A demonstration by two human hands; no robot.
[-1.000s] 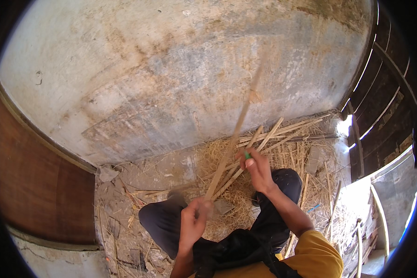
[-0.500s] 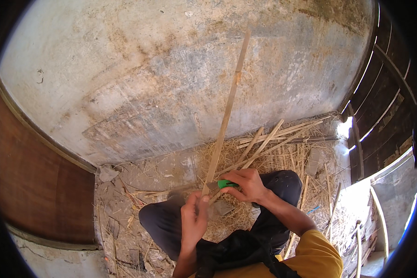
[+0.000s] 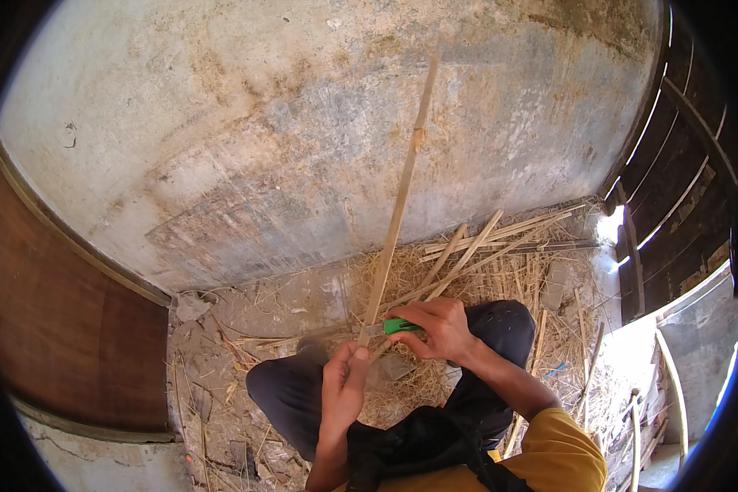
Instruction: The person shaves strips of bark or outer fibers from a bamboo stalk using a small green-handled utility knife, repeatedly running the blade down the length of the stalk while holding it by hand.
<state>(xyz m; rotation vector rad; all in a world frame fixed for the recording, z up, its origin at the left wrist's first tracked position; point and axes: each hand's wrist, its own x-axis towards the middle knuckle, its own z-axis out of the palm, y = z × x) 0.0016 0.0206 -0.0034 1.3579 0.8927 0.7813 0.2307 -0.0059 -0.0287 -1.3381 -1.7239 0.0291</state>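
Note:
My left hand (image 3: 344, 379) is closed around the lower end of a long, flat bamboo strip (image 3: 403, 193), its thumb pressed on the strip. The strip rises steeply away from me in front of the wall, with a rough joint partway up. In my right hand (image 3: 439, 331) is a knife with a green handle (image 3: 399, 325), the fingers wrapped round it. Its short blade (image 3: 373, 330) points left and lies against the strip just above my left thumb. The far end of the strip reaches high in front of the wall.
Several bamboo strips (image 3: 500, 238) lie piled at the foot of the stained wall (image 3: 287, 164). Shavings (image 3: 414, 389) litter the ground between my bent legs. A brown wooden panel (image 3: 74, 303) stands at left, dark slatted boards (image 3: 672, 180) at right.
Both hands stay almost in place, gripping the same things. The knife has shifted very slightly left, and the strip has tilted a little.

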